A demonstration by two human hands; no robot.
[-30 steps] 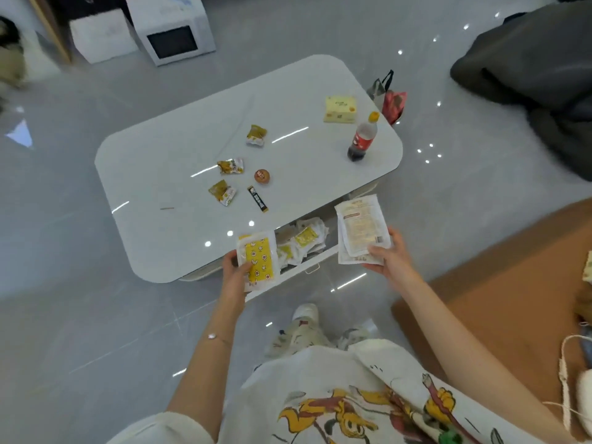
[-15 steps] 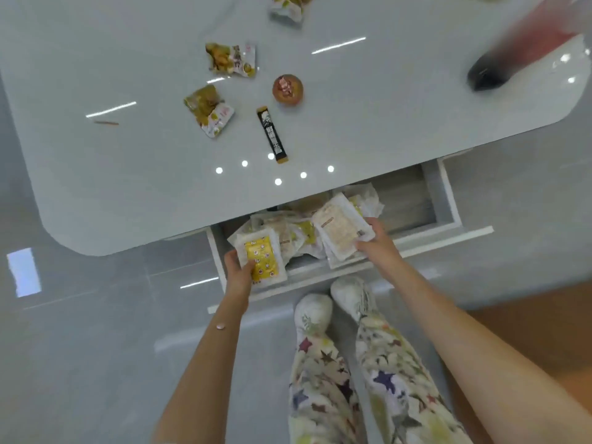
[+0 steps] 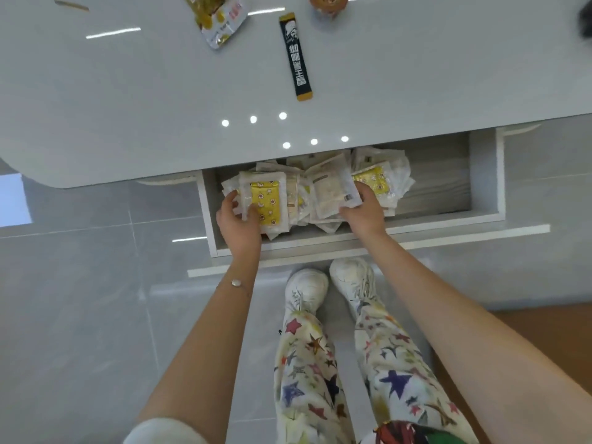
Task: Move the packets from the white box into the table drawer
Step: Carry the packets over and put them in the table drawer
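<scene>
The table drawer (image 3: 483,174) stands pulled out under the white tabletop (image 3: 128,100). Several clear and yellow packets lie heaped in its left half. My left hand (image 3: 238,221) grips a yellow packet (image 3: 266,200) low over the heap at the drawer's left end. My right hand (image 3: 363,208) holds a pale packet (image 3: 331,190) with its printed back up, laid against the middle of the heap. Another yellow packet (image 3: 373,181) lies just right of that hand. The white box is out of view.
On the tabletop lie a black stick sachet (image 3: 296,56), a yellow snack pouch (image 3: 217,17) and a small round orange item (image 3: 328,1) at the top edge. The drawer's right half shows bare wood-grain bottom. My white shoes (image 3: 330,283) stand on grey floor tiles below the drawer front.
Both hands have moved forward and down into the drawer with their packets, which now lie against the heap. The view has closed in on the drawer.
</scene>
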